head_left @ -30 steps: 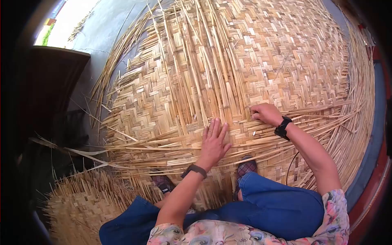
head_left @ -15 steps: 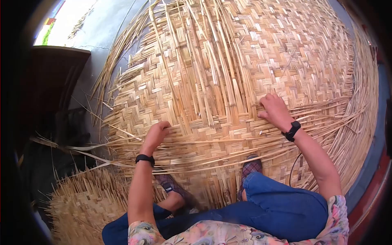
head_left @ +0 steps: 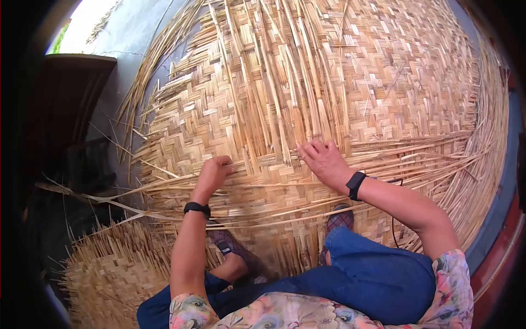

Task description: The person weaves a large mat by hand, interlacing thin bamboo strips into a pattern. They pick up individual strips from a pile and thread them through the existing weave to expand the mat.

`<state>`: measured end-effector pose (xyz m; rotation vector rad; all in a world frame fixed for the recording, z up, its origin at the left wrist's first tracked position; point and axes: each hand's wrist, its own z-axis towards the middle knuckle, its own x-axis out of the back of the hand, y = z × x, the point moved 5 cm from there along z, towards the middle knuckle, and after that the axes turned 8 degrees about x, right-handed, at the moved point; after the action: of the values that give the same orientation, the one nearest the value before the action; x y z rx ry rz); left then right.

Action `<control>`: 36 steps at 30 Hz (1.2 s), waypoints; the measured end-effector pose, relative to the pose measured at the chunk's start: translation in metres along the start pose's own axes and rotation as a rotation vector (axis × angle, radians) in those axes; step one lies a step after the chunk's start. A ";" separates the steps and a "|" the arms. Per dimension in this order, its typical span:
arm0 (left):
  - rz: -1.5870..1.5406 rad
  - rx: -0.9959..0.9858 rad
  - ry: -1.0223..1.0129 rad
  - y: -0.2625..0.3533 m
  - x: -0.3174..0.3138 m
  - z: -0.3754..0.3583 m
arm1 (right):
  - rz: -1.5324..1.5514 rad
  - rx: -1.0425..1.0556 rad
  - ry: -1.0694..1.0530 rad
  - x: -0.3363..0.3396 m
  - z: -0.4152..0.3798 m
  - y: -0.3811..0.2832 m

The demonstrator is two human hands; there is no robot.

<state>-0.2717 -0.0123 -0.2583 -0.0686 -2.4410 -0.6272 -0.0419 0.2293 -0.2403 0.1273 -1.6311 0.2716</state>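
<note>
A large woven mat of flat reed strips spreads out before me. Long loose reed strips lie lengthwise over its middle, their near ends close to my hands. My right hand is at those near ends, fingers bent down and closed on a reed strip. To its left, my left hand rests low over the weave, its fingers curled together; what they pinch, if anything, is hidden. Crosswise strips run beneath both wrists, in front of my feet.
Loose strip ends fan out along the mat's right edge. A smaller woven piece with ragged ends lies at lower left. Dark wooden furniture stands on the left. My shoes are on the mat.
My right hand has moved left, from the woven area to the near ends of the lengthwise strips, and its fingers have come down. My left hand has stayed nearly in place.
</note>
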 end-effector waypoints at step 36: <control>-1.792 -0.428 0.080 0.118 -0.055 -0.220 | 1.060 -0.420 -0.135 0.171 -0.122 -0.012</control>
<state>-0.0832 -0.0022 -0.0854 2.0069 -1.6136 -1.7001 0.0654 0.2621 -0.0622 -1.0836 -1.7252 0.7161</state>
